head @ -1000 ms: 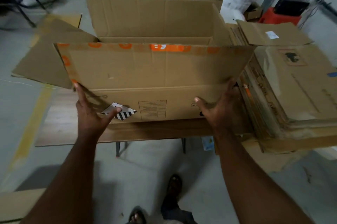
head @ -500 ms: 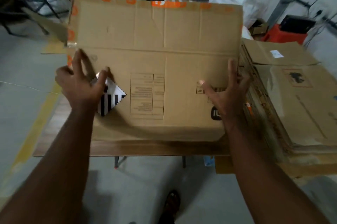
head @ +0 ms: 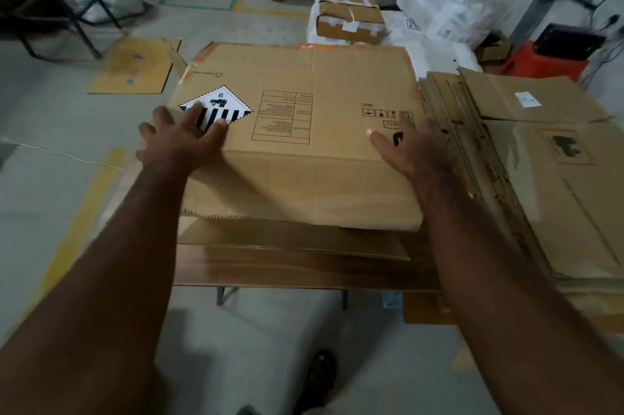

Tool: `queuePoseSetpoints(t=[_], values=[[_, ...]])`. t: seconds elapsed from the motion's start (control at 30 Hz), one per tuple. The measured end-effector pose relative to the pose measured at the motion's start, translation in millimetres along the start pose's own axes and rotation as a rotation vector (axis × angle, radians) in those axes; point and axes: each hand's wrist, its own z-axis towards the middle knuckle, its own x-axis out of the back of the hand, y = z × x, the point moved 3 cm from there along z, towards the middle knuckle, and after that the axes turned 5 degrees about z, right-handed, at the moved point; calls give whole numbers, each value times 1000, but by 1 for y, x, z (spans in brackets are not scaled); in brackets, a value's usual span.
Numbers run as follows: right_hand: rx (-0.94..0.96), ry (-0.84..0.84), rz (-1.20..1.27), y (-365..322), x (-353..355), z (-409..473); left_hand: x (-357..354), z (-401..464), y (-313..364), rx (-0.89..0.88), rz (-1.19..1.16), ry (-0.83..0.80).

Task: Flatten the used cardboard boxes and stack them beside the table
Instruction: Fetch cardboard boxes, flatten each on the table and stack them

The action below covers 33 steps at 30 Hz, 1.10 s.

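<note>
A large brown cardboard box (head: 324, 83) with a black-and-white striped diamond label lies flattened on the wooden table (head: 304, 271). My left hand (head: 180, 141) presses flat on its left part, fingers spread over the label. My right hand (head: 408, 144) presses flat near its right edge, fingers straight. Right of the table rises a stack of flattened boxes (head: 540, 178), touching the box's right side.
A loose cardboard sheet (head: 135, 64) lies on the floor at the left. A taped closed box (head: 349, 17) and white plastic bags (head: 445, 5) stand behind the table. A red crate (head: 540, 61) is at the far right. My foot (head: 317, 377) shows below the table's front edge.
The box stood open on the table, was tipped up and folded, and now lies flat. Both hands moved from holding its sides to pressing down on top.
</note>
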Motion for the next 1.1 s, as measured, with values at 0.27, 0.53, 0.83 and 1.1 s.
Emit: queuePoseSetpoints(t=[0.27,0.53,0.83,1.1], values=[[-23,18,1,4,-7,-44,6,-30,-18,70,-48,10],[496,114,-259,-52,-44,-129,-23,-93,-18,-407,127,132],[559,198,-620,-62,-126,-160,-76,-124,3,-583,437,255],[592,123,-522,-61,-109,-187,-52,-137,-10,-713,434,82]])
